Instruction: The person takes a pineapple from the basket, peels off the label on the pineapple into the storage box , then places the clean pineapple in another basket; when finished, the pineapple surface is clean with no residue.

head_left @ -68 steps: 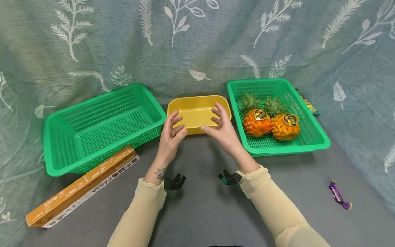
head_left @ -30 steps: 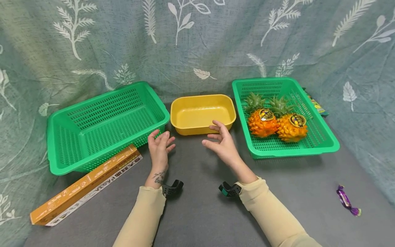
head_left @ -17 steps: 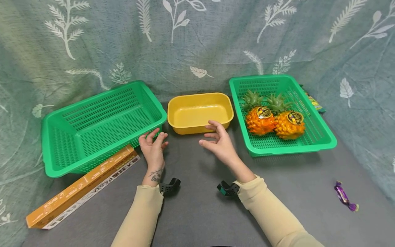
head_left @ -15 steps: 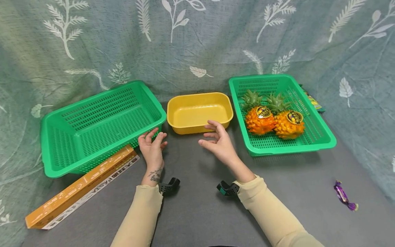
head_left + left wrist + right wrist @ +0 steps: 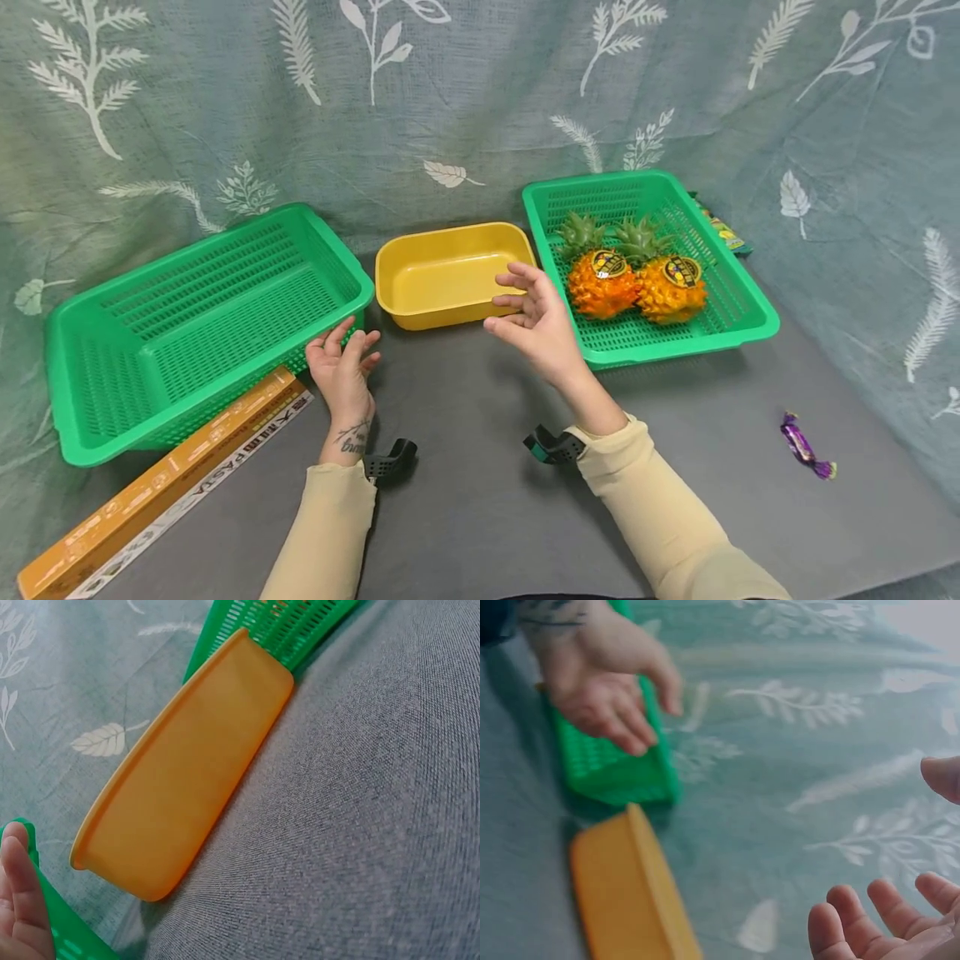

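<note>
Hanging behind the gray table (image 5: 465, 500), pale leaf-patterned cloth (image 5: 495, 108)

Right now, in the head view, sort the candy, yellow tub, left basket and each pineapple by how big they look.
Left basket
Yellow tub
Left pineapple and right pineapple: too alike to rank
Candy

Head view: lower-left end of the pasta box (image 5: 161, 492) cut off; packet (image 5: 723, 233) mostly hidden behind the right basket (image 5: 682, 343); purple candy's (image 5: 804, 444) print too small to read. My right hand (image 5: 546, 329) covers the yellow bin's (image 5: 442, 317) near-right corner. Can't tell whether my left hand (image 5: 343, 371) touches the left basket (image 5: 232, 321); it's blurred in the right-wrist view.
</note>
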A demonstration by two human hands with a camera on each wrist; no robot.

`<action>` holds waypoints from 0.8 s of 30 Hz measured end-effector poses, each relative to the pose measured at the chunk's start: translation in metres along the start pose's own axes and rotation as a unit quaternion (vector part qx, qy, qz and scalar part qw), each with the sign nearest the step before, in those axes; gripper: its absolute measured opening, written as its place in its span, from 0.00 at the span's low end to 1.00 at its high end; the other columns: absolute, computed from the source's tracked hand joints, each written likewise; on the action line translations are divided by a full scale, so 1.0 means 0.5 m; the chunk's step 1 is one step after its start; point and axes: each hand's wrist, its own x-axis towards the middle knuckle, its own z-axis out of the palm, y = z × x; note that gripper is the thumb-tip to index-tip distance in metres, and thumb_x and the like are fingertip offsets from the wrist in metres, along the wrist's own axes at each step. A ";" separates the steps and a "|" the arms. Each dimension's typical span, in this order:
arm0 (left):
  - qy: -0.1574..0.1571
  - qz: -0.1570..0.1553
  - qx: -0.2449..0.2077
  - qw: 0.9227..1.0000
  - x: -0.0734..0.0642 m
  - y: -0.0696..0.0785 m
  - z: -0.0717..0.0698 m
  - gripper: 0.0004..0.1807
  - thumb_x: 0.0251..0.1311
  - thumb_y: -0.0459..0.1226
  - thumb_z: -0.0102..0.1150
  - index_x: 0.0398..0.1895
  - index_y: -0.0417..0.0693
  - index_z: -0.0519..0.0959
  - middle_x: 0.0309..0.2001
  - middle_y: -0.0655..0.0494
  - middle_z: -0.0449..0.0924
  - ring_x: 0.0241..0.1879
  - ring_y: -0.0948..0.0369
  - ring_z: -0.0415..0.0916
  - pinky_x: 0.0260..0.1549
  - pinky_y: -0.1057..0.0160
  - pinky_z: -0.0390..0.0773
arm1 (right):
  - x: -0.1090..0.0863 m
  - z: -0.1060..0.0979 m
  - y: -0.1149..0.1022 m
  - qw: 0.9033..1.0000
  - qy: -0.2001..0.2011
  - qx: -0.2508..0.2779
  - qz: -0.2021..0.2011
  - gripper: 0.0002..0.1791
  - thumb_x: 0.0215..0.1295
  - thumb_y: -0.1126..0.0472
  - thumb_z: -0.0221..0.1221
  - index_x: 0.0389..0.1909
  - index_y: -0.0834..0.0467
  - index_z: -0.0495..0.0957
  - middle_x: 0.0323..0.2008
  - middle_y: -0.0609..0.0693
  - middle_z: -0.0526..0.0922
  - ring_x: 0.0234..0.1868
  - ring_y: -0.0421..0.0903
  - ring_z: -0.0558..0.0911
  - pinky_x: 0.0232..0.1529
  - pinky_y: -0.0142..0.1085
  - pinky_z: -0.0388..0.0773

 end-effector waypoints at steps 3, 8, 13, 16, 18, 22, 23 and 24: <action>-0.003 0.003 -0.015 1.000 -0.001 0.002 -0.002 0.17 0.59 0.26 0.53 0.43 0.43 0.57 0.50 0.44 0.70 0.26 0.62 0.81 0.19 0.71 0.77 | 0.004 -0.023 -0.025 0.999 0.031 0.022 -0.019 0.35 0.52 0.78 0.56 0.63 0.65 0.57 0.54 0.59 0.69 0.49 0.52 0.74 0.45 0.32 0.75; -0.006 0.005 -0.023 1.000 -0.001 0.003 -0.001 0.17 0.59 0.25 0.53 0.45 0.42 0.57 0.52 0.43 0.69 0.26 0.62 0.81 0.18 0.71 0.77 | 0.013 -0.081 -0.053 0.992 0.099 0.061 -0.058 0.32 0.52 0.78 0.55 0.59 0.58 0.62 0.52 0.56 0.70 0.47 0.48 0.75 0.43 0.31 0.77; -0.004 0.001 -0.026 1.000 -0.001 0.001 0.003 0.18 0.58 0.27 0.54 0.44 0.42 0.57 0.52 0.43 0.69 0.26 0.62 0.81 0.18 0.72 0.77 | 0.025 -0.151 -0.078 0.981 0.167 0.059 -0.081 0.30 0.52 0.77 0.55 0.57 0.55 0.65 0.49 0.51 0.72 0.44 0.47 0.77 0.43 0.31 0.77; -0.003 -0.002 -0.023 1.000 -0.003 0.000 0.005 0.18 0.58 0.27 0.55 0.44 0.42 0.57 0.52 0.44 0.69 0.26 0.62 0.81 0.18 0.72 0.77 | 0.037 -0.192 -0.096 0.973 0.209 0.047 -0.083 0.30 0.53 0.77 0.56 0.57 0.55 0.65 0.47 0.50 0.72 0.42 0.46 0.76 0.41 0.30 0.77; -0.002 -0.003 -0.021 1.000 -0.003 0.000 0.006 0.17 0.58 0.28 0.55 0.44 0.42 0.57 0.51 0.45 0.69 0.26 0.62 0.81 0.18 0.72 0.77 | 0.046 -0.218 -0.105 0.967 0.238 0.041 -0.075 0.29 0.53 0.76 0.57 0.56 0.55 0.65 0.47 0.50 0.72 0.40 0.45 0.76 0.38 0.29 0.76; -0.002 -0.005 -0.021 1.000 -0.003 0.001 0.006 0.17 0.58 0.27 0.53 0.44 0.42 0.58 0.51 0.45 0.69 0.26 0.62 0.81 0.18 0.72 0.77 | 0.062 -0.262 -0.119 0.956 0.290 0.016 -0.036 0.30 0.54 0.73 0.60 0.58 0.55 0.64 0.47 0.50 0.69 0.39 0.43 0.75 0.36 0.31 0.74; -0.002 -0.006 -0.022 1.000 -0.003 0.001 0.006 0.17 0.59 0.26 0.53 0.45 0.42 0.58 0.51 0.45 0.69 0.25 0.62 0.81 0.18 0.72 0.77 | 0.067 -0.271 -0.121 0.953 0.302 -0.001 -0.020 0.31 0.54 0.72 0.61 0.59 0.55 0.63 0.48 0.50 0.69 0.39 0.42 0.74 0.36 0.32 0.73; -0.002 -0.005 -0.024 1.000 -0.002 0.001 0.005 0.17 0.59 0.26 0.53 0.45 0.42 0.58 0.52 0.44 0.68 0.25 0.62 0.81 0.18 0.72 0.77 | 0.072 -0.281 -0.123 0.950 0.312 -0.022 0.000 0.32 0.54 0.70 0.62 0.60 0.54 0.63 0.49 0.49 0.68 0.40 0.42 0.73 0.38 0.34 0.72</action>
